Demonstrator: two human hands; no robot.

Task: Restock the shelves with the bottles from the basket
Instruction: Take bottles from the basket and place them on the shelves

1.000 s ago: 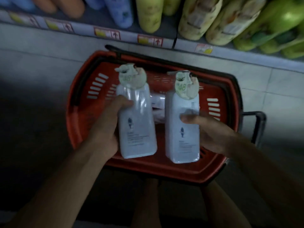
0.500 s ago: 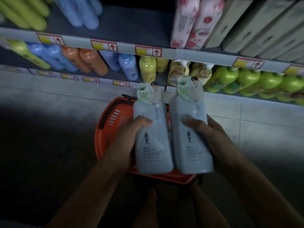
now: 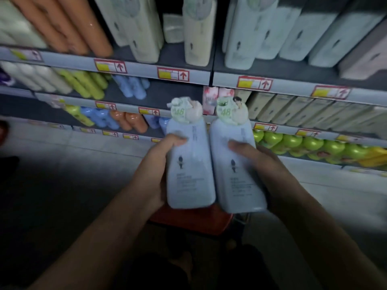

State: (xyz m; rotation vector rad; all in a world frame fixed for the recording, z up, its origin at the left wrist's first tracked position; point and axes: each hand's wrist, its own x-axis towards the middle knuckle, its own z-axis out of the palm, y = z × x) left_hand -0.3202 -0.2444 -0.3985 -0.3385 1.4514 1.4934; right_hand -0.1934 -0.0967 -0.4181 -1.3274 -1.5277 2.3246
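Note:
I hold two pale blue pump bottles side by side in front of the shelves, each with a round green tag over its pump. My left hand [image 3: 156, 164] grips the left bottle [image 3: 189, 164] from its left side. My right hand [image 3: 261, 162] grips the right bottle [image 3: 235, 168] from its right side. The two bottles touch along their inner edges. Below them only a strip of the red basket [image 3: 194, 219] shows on the floor; its inside is hidden by the bottles.
Shelving fills the upper view. The top shelf [image 3: 230, 79] carries similar pale bottles [image 3: 240, 34], cream ones [image 3: 196, 32] and orange ones [image 3: 83, 26]. Lower shelves hold green bottles [image 3: 293, 142], blue ones [image 3: 132, 86] and boxes [image 3: 293, 109]. Pale floor tiles lie below.
Both bottles have been lifted out of the basket and raised toward the shelves. My view has tilted up, so higher shelves show and the basket has dropped nearly out of sight.

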